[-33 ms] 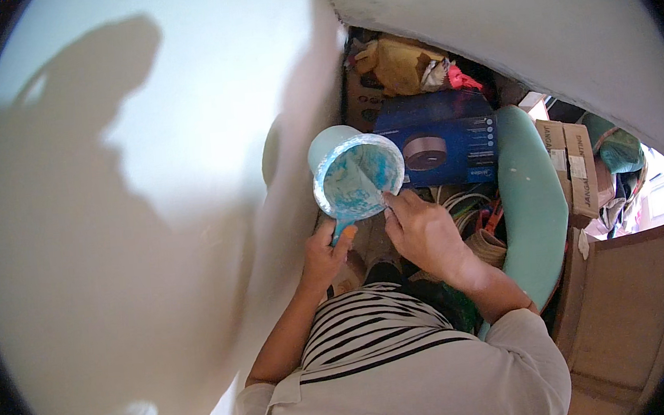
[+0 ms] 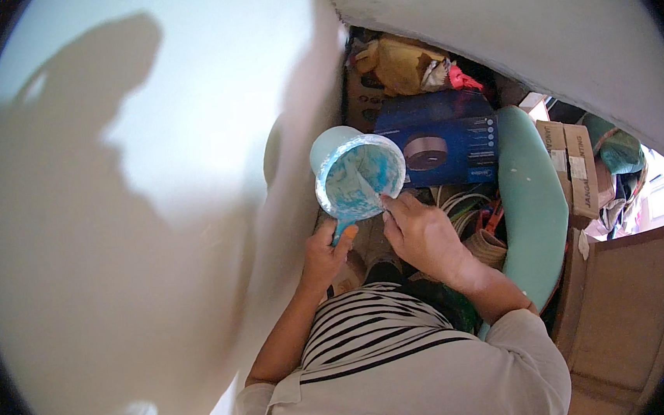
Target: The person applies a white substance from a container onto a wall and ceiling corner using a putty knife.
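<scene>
While the left hand grips the handle of a light blue plastic scoop mug from below, fingers wrapped shut around it, the mug sits tilted with its mouth toward the camera, held up in front of the person's chest, just right of the pale wall. Mug look: round, teal-blue outside, rim crusted with whitish paste, inside smeared with streaky white and blue putty, wet-looking. The handle is the same blue, mostly hidden in the left hand. The right hand is closed in a pinch on a flat scraper blade, whitish-coated, that reaches into the mug and lies against the smeared inner wall; the tool's grip is hidden by the fingers, so its exact kind cannot be told. The two hands are near each other, not touching.

Behind the mug, just beyond it: a dark blue printed box. Above that, a yellow-brown crumpled bag and something small and red beside it. Right of the right hand, a large mint-green curved plastic piece, and past it cardboard boxes. Under the hands, coiled cables. The person wears a striped shirt under a beige overshirt. A shadow of the person falls on the wall, left.
</scene>
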Demonstrator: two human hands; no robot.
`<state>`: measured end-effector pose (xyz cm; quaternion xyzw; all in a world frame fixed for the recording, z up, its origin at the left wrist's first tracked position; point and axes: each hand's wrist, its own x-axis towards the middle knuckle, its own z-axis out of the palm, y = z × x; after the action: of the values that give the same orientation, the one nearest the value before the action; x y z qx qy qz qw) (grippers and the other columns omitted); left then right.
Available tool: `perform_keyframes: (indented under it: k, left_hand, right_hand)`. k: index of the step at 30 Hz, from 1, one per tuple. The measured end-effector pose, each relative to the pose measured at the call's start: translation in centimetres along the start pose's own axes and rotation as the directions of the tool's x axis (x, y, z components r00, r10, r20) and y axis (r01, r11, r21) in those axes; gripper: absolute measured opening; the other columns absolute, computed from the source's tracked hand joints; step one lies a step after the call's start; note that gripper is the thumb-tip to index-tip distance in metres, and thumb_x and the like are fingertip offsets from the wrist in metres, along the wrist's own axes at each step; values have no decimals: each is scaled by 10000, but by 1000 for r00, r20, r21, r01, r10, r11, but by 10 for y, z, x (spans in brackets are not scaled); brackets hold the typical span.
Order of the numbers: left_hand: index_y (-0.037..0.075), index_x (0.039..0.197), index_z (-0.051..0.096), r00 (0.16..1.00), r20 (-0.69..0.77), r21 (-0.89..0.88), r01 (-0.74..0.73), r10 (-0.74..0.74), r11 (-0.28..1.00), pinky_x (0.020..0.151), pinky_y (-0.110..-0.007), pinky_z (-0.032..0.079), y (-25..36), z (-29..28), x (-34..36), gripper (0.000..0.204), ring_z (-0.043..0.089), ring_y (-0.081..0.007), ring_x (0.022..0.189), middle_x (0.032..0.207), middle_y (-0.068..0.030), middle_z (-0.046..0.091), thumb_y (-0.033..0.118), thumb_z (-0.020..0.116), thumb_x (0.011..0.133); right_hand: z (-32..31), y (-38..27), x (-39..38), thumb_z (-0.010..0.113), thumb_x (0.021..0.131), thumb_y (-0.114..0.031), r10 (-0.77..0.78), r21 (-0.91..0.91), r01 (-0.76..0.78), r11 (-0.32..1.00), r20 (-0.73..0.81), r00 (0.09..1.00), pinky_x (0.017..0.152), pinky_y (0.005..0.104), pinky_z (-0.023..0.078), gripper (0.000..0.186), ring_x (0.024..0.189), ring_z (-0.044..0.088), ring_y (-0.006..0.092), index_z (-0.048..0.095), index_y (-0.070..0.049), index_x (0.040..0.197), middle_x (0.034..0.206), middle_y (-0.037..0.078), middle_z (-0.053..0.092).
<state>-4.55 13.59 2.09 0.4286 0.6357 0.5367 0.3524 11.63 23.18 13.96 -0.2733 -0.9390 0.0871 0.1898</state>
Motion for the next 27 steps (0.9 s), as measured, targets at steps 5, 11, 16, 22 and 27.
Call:
perform_keyframes:
  k: [5,11,16,22,27]
  left_hand:
    - [17,987,591,999,12,192,-35,33,981,565,-366,465,1,-6,1,320,581,-284,570,684,-173,593,325,644,916]
    - [11,988,585,999,27,143,-24,20,989,577,-377,467,14,-5,2,331,591,-299,588,696,-188,594,335,619,932]
    - [2,969,587,996,60,25,61,-62,998,554,-340,460,6,-3,6,335,578,-200,562,655,-107,602,336,606,944]
    - [4,925,581,997,17,24,74,-74,997,526,-317,443,7,-3,7,340,549,-148,538,623,-69,583,342,589,955]
    - [33,913,581,996,32,47,83,-85,995,459,-284,421,17,-4,7,388,516,-110,485,615,-35,563,419,602,936]
  right_hand:
    - [-13,10,6,602,819,-92,3,-82,-7,997,-49,999,599,374,547,344,674,639,310,580,39,1136,865,151,574]
    - [-9,12,19,610,768,-69,-52,-265,35,964,-57,997,590,342,535,392,725,633,257,584,38,1145,875,123,556]
    - [-4,7,21,602,734,-65,-127,-362,150,920,86,988,606,317,535,435,816,620,227,589,40,1156,909,107,555]
    - [-13,8,21,576,761,-103,-206,-324,255,911,177,962,616,288,541,396,832,609,207,593,21,1137,920,99,548]
    - [-18,14,46,573,774,-107,-268,-400,287,870,103,958,598,282,543,382,819,604,203,592,15,1135,926,95,546]
